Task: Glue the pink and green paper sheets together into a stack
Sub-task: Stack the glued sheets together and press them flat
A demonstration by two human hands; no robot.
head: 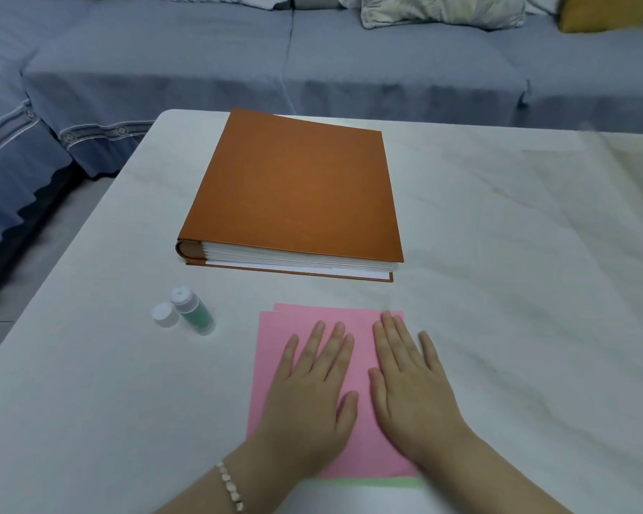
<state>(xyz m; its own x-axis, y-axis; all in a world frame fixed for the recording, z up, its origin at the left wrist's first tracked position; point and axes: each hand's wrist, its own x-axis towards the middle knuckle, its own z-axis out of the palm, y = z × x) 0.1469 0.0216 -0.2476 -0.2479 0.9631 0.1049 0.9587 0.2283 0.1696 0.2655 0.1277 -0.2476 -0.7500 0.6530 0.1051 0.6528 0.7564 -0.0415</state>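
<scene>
A white marbled table (498, 254) is standing before a blue-grey fabric sofa (201, 68). Near its front edge, pink paper sheets (305, 317) are lying on a green paper sheet (387, 483), long axis pointing toward the sofa; left hand (309, 398) and right hand (412, 395) are pressing them, fingers straight.

Both the left hand (312, 395) and the right hand (411, 395) lie flat on the pink sheets (357, 369), a green sheet (390, 483) showing below, with the glue bottle (193, 310) and orange album (297, 191) nearby.
</scene>
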